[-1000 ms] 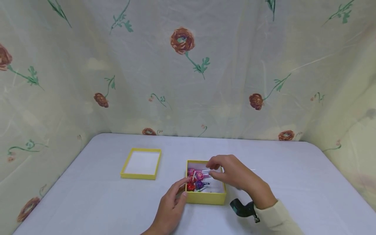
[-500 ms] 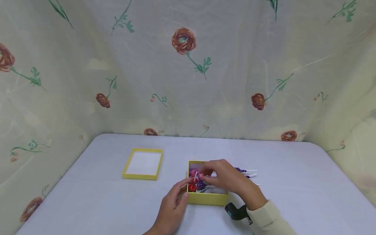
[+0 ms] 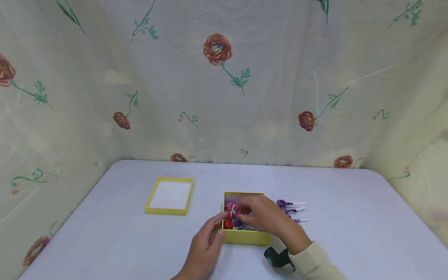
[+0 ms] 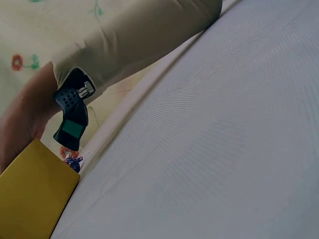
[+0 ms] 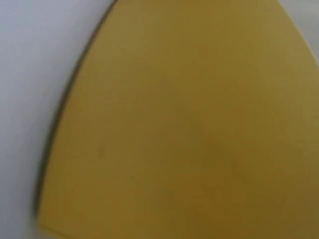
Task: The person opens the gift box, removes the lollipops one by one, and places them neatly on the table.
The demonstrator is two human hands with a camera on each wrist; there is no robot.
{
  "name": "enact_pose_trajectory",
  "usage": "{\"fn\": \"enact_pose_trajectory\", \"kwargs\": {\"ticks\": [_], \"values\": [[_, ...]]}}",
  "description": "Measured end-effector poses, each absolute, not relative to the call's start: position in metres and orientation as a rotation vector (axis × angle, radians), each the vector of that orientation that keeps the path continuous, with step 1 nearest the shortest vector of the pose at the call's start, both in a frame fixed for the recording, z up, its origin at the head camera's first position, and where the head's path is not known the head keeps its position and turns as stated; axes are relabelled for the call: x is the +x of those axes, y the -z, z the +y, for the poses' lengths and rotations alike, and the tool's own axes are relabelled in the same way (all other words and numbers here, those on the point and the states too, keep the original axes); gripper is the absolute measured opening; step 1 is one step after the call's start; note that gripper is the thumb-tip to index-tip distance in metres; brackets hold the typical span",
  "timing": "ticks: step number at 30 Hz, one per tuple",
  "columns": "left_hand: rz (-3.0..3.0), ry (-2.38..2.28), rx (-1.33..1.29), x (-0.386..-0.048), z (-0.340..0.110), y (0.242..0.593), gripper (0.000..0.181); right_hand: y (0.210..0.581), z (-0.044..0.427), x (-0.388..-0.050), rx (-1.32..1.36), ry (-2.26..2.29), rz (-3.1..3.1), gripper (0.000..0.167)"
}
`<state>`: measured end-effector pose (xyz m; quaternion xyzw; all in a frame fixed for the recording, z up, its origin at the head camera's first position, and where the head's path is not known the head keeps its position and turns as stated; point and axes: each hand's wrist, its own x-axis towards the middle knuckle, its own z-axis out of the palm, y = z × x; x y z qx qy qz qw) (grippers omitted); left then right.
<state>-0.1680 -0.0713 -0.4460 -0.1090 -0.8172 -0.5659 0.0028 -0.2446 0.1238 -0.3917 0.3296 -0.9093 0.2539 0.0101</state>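
A yellow-edged lid (image 3: 166,211) lies leftmost, the left hand (image 3: 204,245) rests loosely extended fingers against a yellow box (image 3: 246,237) where wrapped lollipops (image 3: 228,223) lie beside the right hand (image 3: 262,214), its fingers bent, their grip on any impossible to tell, and purple lollipops (image 3: 281,203) lie on the table (image 3: 350,233) farther right.

pale curtain (image 3: 259,132) printed with green-stemmed reddish-brown flowers (image 3: 217,49) hangs behind and on both sides of white round-cornered table (image 3: 115,241).

The right grip (image 3: 262,213) partly hides the yellow box (image 3: 246,237); both wrist views crop it, the right blurred.
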Motion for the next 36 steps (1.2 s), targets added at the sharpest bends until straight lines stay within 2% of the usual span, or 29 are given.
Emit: {"fn": "enact_pose_trajectory", "kwargs": {"ticks": [14,36], "values": [[-2.474,1.762,-0.44,-0.1658,-0.0724,0.4465,0.039,0.3955,0.1209,-0.2418,1.038,-0.657,-2.786,0.01],[-2.489,1.779,-0.425,-0.165,-0.0716,0.4463,0.039,0.3962,0.1213,-0.2409,1.018,-0.514,-2.844,0.016]]}}
